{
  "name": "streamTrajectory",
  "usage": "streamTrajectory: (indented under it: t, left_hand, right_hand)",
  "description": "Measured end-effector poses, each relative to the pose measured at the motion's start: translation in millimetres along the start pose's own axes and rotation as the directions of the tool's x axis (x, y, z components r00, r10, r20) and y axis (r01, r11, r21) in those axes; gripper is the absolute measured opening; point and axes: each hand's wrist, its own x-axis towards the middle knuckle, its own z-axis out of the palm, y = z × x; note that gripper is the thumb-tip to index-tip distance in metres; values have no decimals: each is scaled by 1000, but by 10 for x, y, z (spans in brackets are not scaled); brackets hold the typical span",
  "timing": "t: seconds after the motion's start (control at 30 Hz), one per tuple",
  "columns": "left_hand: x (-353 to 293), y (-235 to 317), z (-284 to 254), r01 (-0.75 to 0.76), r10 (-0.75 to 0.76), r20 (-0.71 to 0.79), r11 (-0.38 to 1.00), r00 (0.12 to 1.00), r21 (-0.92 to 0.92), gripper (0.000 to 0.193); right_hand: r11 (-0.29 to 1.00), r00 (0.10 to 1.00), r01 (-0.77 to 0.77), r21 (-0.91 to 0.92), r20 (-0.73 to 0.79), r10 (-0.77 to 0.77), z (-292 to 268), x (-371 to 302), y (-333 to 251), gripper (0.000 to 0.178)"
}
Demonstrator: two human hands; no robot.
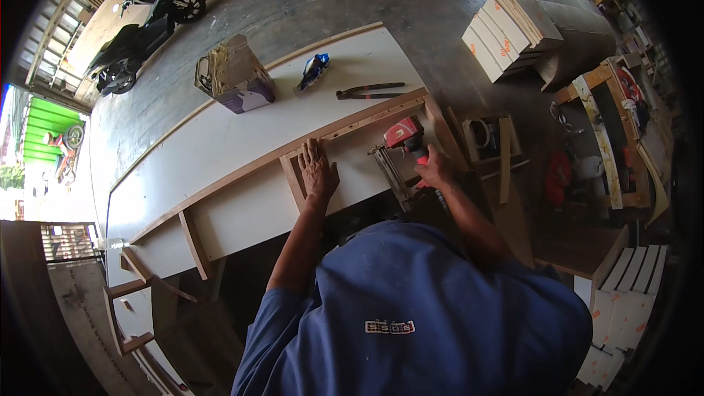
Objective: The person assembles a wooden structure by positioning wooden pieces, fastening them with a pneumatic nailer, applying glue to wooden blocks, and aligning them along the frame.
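Concrete floor (367, 1) beyond a white panel (242, 136).
Right hand (438, 169) wraps a red-and-black nail gun (402, 132), apparently by its handle; left hand (317, 171) lies flat on wooden framing (227, 183).

Fisheye view of a dim interior. Daylight enters from the left, where the opening (15, 198) is overexposed to white; the table (242, 136) is softly lit, its near side deeply shadowed. The hands (317, 169) show little blur; straight edges bend toward the rim (itself black).

The nail gun (402, 132) is red and black, the panel (213, 139) white, the frame (235, 180) brown.
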Motion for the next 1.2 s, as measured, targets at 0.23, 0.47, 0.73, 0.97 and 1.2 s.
streamTrajectory:
  t: [0.23,0.47,0.73,0.97,1.2]
  left_hand:
    - [-10,146,-104,16,-16,-12,1000,1000,-1,80]
    - [-125,154,-32,55,-65,119,995,991,84,76]
    - [154,138,185,-56,54,-48,998,997,-25,75]
    - [225,122,121,-199,217,136,971,967,-136,54]
    - [260,227,-444,-142,228,170,901,959,-409,43]
  right_hand:
    - [986,985,20,163,-173,9,-566,224,175,58]
    - [950,982,7,311,-179,51,-759,587,301,40]
    - [945,987,-70,319,-116,112,-996,446,220,42]
    - [917,982,-36,398,-158,107,-1037,155,450,37]
    - [896,976,-27,443,-181,119,-986,28,636,34]
